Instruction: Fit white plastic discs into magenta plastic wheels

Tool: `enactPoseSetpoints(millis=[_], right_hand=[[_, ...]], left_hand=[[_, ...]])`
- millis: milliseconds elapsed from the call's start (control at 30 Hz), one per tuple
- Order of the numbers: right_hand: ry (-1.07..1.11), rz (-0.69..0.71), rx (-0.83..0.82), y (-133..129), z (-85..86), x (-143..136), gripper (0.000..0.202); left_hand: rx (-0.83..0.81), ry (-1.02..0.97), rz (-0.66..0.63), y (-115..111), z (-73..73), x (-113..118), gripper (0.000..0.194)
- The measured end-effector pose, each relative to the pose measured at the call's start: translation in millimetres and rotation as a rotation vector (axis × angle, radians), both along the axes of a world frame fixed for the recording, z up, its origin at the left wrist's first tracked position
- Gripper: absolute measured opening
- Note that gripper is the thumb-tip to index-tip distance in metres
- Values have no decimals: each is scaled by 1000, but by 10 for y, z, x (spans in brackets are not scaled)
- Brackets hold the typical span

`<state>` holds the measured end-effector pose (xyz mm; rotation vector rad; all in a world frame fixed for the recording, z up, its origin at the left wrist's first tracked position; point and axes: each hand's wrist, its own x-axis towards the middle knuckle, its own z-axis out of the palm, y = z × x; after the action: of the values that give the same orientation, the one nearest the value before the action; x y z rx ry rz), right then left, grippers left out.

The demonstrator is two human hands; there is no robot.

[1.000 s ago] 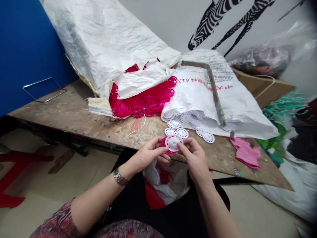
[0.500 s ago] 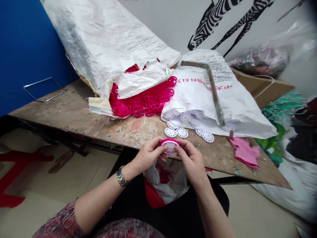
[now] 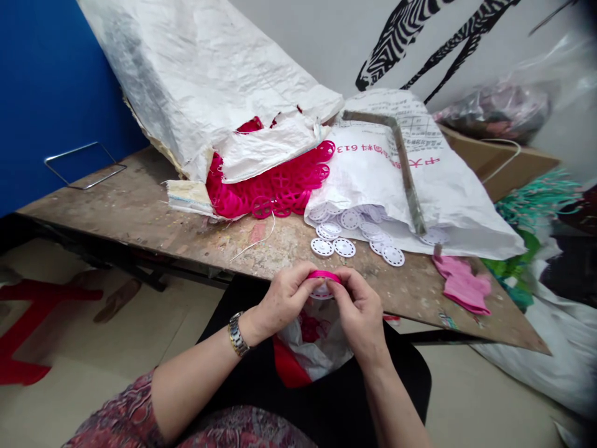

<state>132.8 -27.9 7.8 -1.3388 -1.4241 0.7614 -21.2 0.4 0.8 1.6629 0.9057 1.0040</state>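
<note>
Between my two hands is a round white plastic disc with a magenta plastic ring along its far edge. My left hand pinches the left side, thumb on top. On the right side, my right hand grips the same pair with its thumb pressed on the disc. The fingers hide part of both pieces. Below them, in my lap, an open white bag holds magenta pieces. Just beyond my hands, several loose white slotted discs lie on the table.
On the worn wooden table, a large white sack spills magenta rings. Beside it, a printed white sack with more discs lies under a bent metal bar. A pink cloth rests near the right edge.
The disc and ring have tilted, so more of the magenta rim shows at the far side. Both thumbs now press further in over the white disc.
</note>
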Motion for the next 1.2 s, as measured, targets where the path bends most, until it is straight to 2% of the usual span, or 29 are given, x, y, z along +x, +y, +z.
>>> enactPoseSetpoints(millis=[133,300,467,700,833,967,1100,1200], right_hand=[[59,7,-72,45,-10,23,14],[217,-28,-156,100,-17,51,19],[248,45,-150,76,-4,41,23],[264,-5,-92,-39,21,-7,18],[261,28,-118,-43,16,8,20],[258,74,-97,-69,-39,18,27],[243,30,-82,-147,-145,31,30],[235,3,-87,-226,-192,25,32]], left_hand=[[-121,-28,-67,32,26,-9,27],[-146,58,-153,85,21,-53,28],[-242,-64,-119,56,-35,-44,30],[-160,-88,-91,-44,-21,-8,22],[-220,-144,-71,-73,-75,32,24],[-296,-201,-80,-89,-119,47,30],[-255,-149,-151,-143,-128,31,35],[-279,-152,-157,-201,-148,27,37]])
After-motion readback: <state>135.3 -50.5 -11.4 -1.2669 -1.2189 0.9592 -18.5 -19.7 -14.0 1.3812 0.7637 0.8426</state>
